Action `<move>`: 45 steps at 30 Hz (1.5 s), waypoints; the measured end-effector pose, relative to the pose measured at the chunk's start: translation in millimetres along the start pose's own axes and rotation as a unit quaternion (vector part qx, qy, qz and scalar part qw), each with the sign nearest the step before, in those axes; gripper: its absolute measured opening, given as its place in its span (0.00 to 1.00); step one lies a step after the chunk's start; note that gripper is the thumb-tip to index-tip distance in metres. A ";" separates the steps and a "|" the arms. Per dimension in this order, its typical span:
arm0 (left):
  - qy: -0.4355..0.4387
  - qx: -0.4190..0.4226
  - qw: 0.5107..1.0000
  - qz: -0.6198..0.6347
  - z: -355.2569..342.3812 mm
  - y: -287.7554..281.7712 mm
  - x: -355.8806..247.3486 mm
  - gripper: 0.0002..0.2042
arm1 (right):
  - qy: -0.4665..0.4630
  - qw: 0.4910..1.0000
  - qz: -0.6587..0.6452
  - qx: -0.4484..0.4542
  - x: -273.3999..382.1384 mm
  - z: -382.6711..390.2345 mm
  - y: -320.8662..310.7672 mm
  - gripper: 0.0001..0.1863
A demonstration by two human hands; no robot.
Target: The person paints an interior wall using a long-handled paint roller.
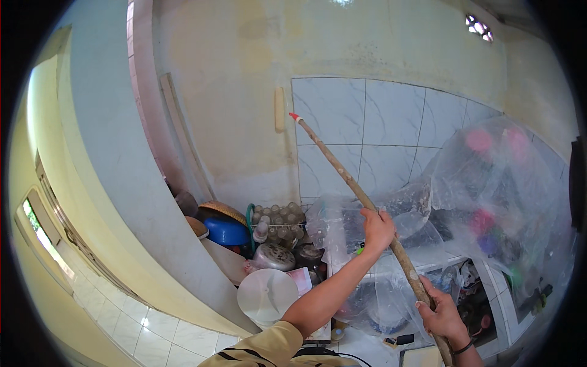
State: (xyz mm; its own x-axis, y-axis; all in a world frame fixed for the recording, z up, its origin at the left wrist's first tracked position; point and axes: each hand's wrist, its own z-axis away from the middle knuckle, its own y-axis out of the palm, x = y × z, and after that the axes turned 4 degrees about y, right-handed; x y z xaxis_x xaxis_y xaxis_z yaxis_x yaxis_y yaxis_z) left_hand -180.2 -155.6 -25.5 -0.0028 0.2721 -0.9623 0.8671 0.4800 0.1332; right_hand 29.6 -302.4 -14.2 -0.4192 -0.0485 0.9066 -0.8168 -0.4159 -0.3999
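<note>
Both hands grip a long wooden pole that slants up and leftward from the lower right. My left hand is closed around its middle. Lower down, near the pole's bottom end, my right hand is wrapped round it, a dark band on the wrist. At the pole's upper end is a red tip, beside a cream paint roller held upright at the wall. The roller lies just left of the white marbled tiles; whether it presses on the wall I cannot tell.
Clear plastic sheeting drapes over the counter and goods on the right. Below the wall stand a blue basin, several glass jars, a metal pot and a white round lid or bucket. A plank leans at left.
</note>
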 end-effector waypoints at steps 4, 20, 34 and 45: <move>-0.008 -0.004 1.000 0.010 -9.2 -16.0 -3.8 0.12 | 0.023 1.000 -0.018 0.008 15.0 -6.4 10.1 0.32; 0.028 -0.129 0.991 -0.031 -100.8 -134.1 -6.4 0.12 | -0.040 0.994 0.023 0.102 73.5 -99.5 79.6 0.33; -0.002 -0.182 0.983 0.010 -185.4 -267.5 -6.7 0.12 | -0.119 0.974 0.088 0.169 126.1 -193.7 162.4 0.32; 0.045 -0.209 0.976 0.041 -170.9 -246.2 -24.4 0.12 | -0.192 0.965 0.119 0.137 130.6 -178.8 147.7 0.32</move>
State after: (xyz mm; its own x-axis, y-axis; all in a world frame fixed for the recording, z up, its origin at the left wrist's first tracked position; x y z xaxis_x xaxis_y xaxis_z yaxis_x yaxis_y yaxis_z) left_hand -478.8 -137.8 5.7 -0.0026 0.3874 -0.9219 0.5880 0.7463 0.3119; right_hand -216.7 -207.8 21.1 -0.3620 -0.4826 0.7975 -0.5582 -0.5730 -0.6001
